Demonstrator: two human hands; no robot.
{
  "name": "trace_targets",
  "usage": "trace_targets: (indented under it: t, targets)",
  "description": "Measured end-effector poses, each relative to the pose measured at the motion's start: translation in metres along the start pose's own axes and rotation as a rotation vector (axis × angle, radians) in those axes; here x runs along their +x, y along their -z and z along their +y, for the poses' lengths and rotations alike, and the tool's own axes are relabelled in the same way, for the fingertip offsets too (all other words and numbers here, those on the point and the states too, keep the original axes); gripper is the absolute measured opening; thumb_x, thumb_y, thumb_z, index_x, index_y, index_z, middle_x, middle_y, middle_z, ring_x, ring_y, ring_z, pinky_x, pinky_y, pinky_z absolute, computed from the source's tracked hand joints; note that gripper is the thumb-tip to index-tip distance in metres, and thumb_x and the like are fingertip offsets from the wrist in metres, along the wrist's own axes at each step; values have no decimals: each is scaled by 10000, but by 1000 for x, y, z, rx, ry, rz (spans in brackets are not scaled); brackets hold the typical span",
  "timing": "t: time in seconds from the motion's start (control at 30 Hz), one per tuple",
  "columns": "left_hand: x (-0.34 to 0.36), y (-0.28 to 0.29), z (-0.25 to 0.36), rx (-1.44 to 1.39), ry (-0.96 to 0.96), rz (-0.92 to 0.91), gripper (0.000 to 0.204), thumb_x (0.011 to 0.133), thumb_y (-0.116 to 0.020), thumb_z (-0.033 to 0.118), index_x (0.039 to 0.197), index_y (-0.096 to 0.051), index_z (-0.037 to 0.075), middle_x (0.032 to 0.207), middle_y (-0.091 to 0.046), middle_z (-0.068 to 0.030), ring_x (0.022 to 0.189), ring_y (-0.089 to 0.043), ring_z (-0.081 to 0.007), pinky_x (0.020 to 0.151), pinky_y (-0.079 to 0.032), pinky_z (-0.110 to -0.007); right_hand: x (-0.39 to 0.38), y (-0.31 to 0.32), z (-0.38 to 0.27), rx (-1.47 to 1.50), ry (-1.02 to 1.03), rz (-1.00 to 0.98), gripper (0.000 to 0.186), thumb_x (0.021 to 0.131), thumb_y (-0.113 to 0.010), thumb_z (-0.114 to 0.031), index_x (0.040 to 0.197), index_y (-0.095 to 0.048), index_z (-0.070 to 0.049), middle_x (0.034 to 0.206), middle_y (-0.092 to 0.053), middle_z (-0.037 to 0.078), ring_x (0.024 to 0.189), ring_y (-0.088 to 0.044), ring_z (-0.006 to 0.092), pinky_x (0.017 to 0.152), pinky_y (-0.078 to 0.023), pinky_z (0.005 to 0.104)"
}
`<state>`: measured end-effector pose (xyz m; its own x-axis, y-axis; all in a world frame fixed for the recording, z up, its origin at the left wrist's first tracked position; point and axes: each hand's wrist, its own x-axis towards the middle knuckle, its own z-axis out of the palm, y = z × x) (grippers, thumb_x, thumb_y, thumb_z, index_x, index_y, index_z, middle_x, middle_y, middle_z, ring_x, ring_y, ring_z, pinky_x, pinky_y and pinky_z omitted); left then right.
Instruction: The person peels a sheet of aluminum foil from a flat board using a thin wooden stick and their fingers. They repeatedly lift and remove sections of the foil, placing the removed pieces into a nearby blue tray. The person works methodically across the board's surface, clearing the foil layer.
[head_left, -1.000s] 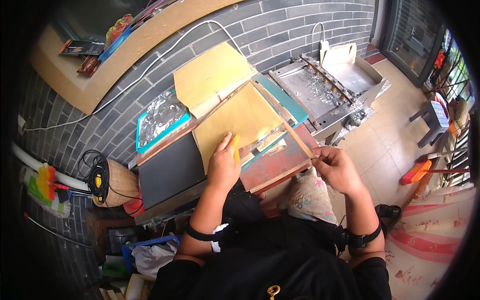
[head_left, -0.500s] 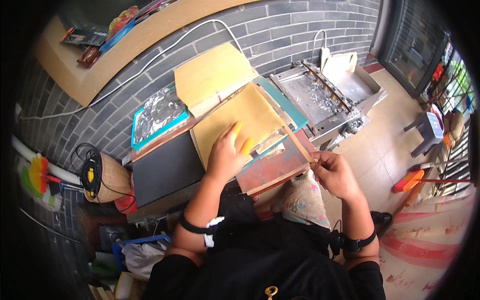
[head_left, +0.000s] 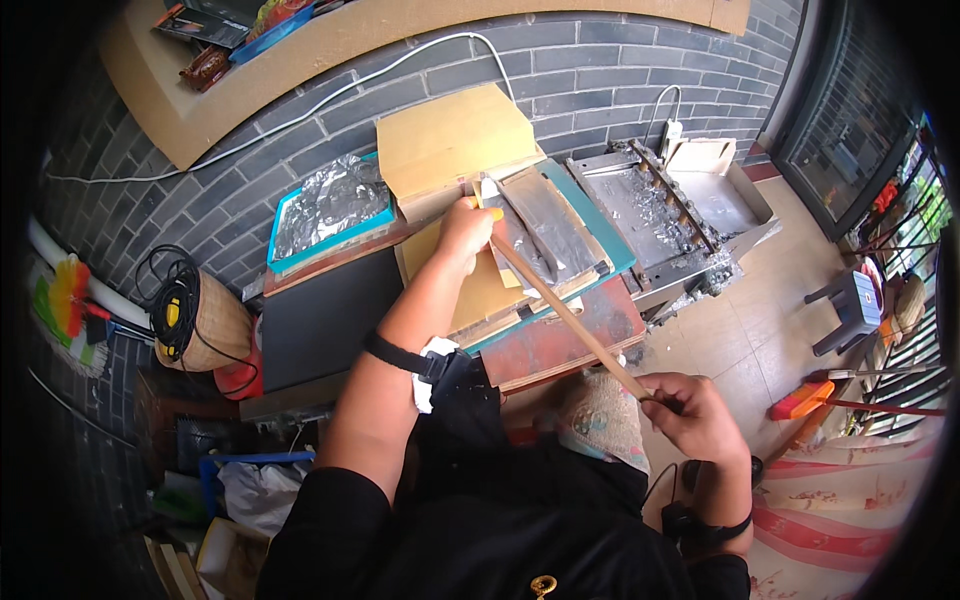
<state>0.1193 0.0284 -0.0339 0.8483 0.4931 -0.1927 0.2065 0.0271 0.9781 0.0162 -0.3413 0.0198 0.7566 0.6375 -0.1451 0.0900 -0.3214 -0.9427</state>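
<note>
My right hand (head_left: 697, 415) is closed around one end of a long, flat wooden strip (head_left: 575, 322). The strip's far end reaches up beside my left hand (head_left: 466, 236). Yellow covers sit on fingertips of that left hand, which pinches a yellow paper sheet (head_left: 492, 285) over the paper stack and folds it back to the left. Bared to the right of the sheet is a crumpled, silvery-grey foil sheet (head_left: 545, 225). Behind my left hand, a thick yellow paper bundle (head_left: 455, 145) lies turned over. Part of the sheet's edge is hidden by my fingers.
A blue tray (head_left: 276, 256) of silvery foil stands back left, near a black board (head_left: 325, 320). A reddish board (head_left: 575, 340) lies in front of the stack. Right of it are a foil-littered metal frame (head_left: 650, 205) and a grey stool (head_left: 850, 308). A brick wall rises behind.
My left hand has lifted the yellow sheet's right side and swung it leftward, baring the grey foil. The right hand has drawn slightly nearer me, with the strip's tip now beside my left hand.
</note>
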Motion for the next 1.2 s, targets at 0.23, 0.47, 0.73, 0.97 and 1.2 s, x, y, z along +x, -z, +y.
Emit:
trace_targets:
  t: [0.23,0.47,0.73,0.97,1.2]
  targets:
    - [-2,25,5,-233,-26,-99,173,861,-583,47,1032,-610,31,897,-651,-63,785,-629,-159,671,-513,-303,-18,25,-5,90,-41,58,243,873,-613,16,1113,-636,42,664,-553,-18,588,-508,53,524,-412,225]
    - [-21,83,-8,-596,-48,-99,210,900,-558,38,1108,-583,27,1029,-654,-90,940,-646,-186,810,-526,-315,-15,21,9,77,-77,148,252,892,-595,-25,1134,-616,45,609,-549,-16,457,-427,21,417,-325,189]
    - [-51,134,-12,-714,-139,-120,339,935,-549,205,1209,-576,7,1173,-652,-116,1068,-622,-222,952,-483,-372,-12,11,13,56,-85,133,247,887,-588,-6,1127,-617,45,629,-545,-13,475,-440,22,424,-322,188]
    - [-72,156,-13,-762,-215,-102,337,947,-537,207,1214,-571,4,1144,-660,-119,1052,-631,-219,933,-501,-378,-10,3,4,39,-109,88,237,873,-594,20,1106,-629,45,637,-547,-14,498,-450,27,444,-337,195]
    - [-83,176,-21,-815,-208,-93,336,976,-481,223,1204,-571,-7,1148,-658,-137,1029,-645,-232,911,-512,-374,-8,1,12,-127,-46,-50,245,844,-604,59,1087,-633,58,644,-546,-7,557,-498,49,512,-393,212]
